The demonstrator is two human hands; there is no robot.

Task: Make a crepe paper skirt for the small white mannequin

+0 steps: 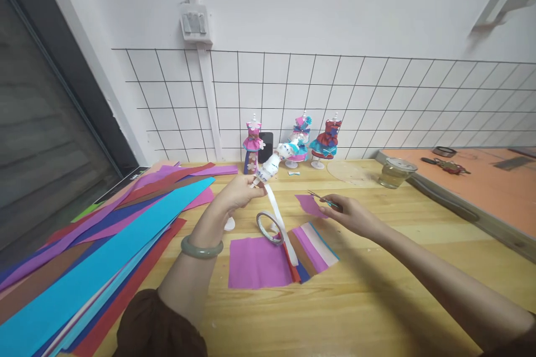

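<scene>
My left hand [238, 194], a green bangle on its wrist, is closed around the lower end of a small white dress form [272, 166], which tilts up to the right and has bits of blue on it. A white strip of tape [276, 209] hangs from there to the table, passing beside a tape roll [262, 227] that stands on its edge. My right hand [345, 213] grips a small pair of scissors [323, 198], blades pointing left over a purple paper piece [309, 204]. Below lie a larger purple sheet [257, 262] and fanned coloured pieces [312, 248].
Long coloured crepe paper strips [125, 245] cover the left side. Three dressed mini mannequins stand by the wall, including a red one [329, 139], with a phone [266, 148] near the left one. A glass jar [397, 172] stands right, beside an orange mat [486, 201].
</scene>
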